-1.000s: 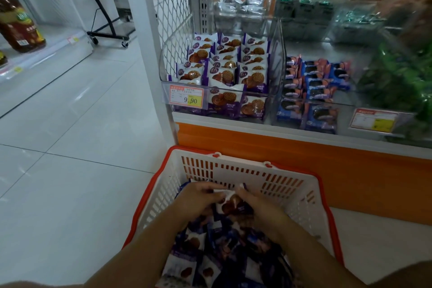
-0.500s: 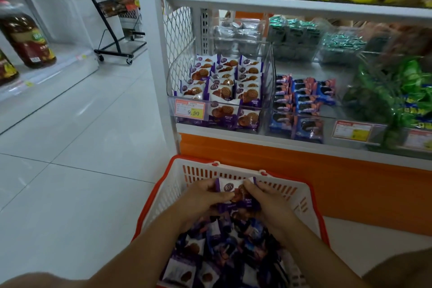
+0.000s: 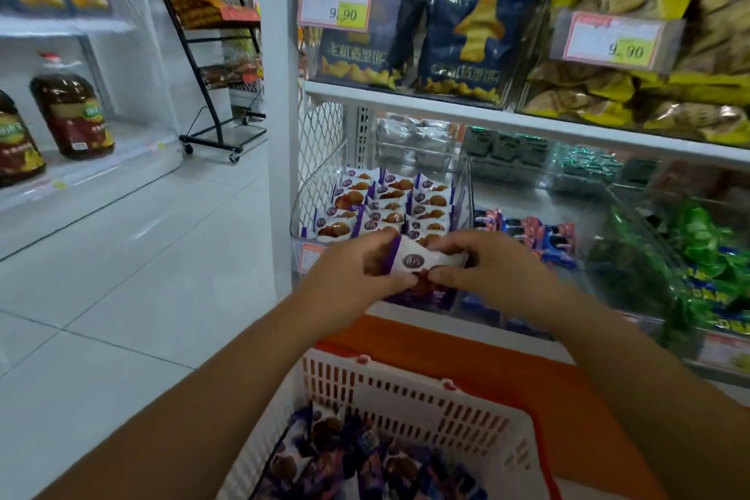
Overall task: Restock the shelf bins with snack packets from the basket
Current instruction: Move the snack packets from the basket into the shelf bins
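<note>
White floor tiles [image 3: 121, 296] fill the left of the shop aisle, with brown bottles [image 3: 71, 116] standing on a low shelf [image 3: 101, 170] at the far left and a black wheeled rack [image 3: 215, 93] farther back, beside a white post [image 3: 276, 114]. Right of the post, on the lower level, a clear bin [image 3: 467, 195] holds rows of purple-and-white packs [image 3: 391, 207] standing on edge, and a price tag [image 3: 335, 7] (9.90, on yellow) hangs above among dark blue chip bags [image 3: 466, 41]. Both bare forearms reach up from the near edge to the bin's front. The left hand [image 3: 349, 280] curls fingers and thumb round the left end of one packet [image 3: 422, 260], and the right hand [image 3: 487, 272] pinches that packet's right end between thumb and fingertips. The packet lies roughly level between them, purple stripe to the left and round logo facing the camera, just in front of the bin's near wall. Whether it touches the bin cannot be told. Below the hands, a white basket [image 3: 406, 394] with a red rim sits in front of an orange panel [image 3: 548, 386] and holds a loose heap [image 3: 365, 463] of the same purple packs. Right of the bin lie blue-and-pink wrappers [image 3: 544, 239], then green bags [image 3: 698, 256] at the far right, with yellow bags [image 3: 649, 93] above them.
</note>
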`<state>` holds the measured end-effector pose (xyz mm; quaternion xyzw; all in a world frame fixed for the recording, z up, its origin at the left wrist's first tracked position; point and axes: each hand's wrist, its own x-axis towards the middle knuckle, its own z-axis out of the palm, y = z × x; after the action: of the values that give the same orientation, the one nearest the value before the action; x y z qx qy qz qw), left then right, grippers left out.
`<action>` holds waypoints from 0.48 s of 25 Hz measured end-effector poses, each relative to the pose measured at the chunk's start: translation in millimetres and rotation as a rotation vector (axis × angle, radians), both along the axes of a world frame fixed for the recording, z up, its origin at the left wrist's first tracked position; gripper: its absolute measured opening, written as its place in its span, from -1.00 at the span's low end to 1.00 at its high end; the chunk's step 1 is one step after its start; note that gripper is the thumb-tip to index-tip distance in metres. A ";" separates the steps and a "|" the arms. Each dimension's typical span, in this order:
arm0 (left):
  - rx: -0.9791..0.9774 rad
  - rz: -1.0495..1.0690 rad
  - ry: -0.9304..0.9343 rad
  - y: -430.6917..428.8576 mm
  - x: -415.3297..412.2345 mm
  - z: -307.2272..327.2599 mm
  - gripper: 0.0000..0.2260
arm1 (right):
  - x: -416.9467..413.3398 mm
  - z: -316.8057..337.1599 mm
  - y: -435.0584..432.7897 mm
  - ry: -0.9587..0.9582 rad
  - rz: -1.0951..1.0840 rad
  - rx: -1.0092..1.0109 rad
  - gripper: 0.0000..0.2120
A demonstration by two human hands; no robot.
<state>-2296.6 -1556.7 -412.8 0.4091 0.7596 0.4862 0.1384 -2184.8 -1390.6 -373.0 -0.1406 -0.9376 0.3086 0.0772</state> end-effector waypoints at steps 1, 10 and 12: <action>-0.008 0.033 0.122 4.2 -10.1 4.8 -0.76 | -10.4 7.8 9.1 0.079 -0.055 0.045 -0.71; -0.426 -0.003 0.757 13.5 -83.7 -29.8 -0.53 | -59.5 -6.0 45.3 0.009 -0.081 0.639 -0.65; -0.293 0.071 0.784 13.5 -85.1 -34.5 -0.62 | -61.5 -6.4 47.2 -0.009 -0.090 0.686 -0.65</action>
<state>-2381.7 -1543.2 -447.3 0.5129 0.8295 0.1852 -0.1210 -2246.3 -1343.4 -379.3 -0.1491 -0.9799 -0.0289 0.1293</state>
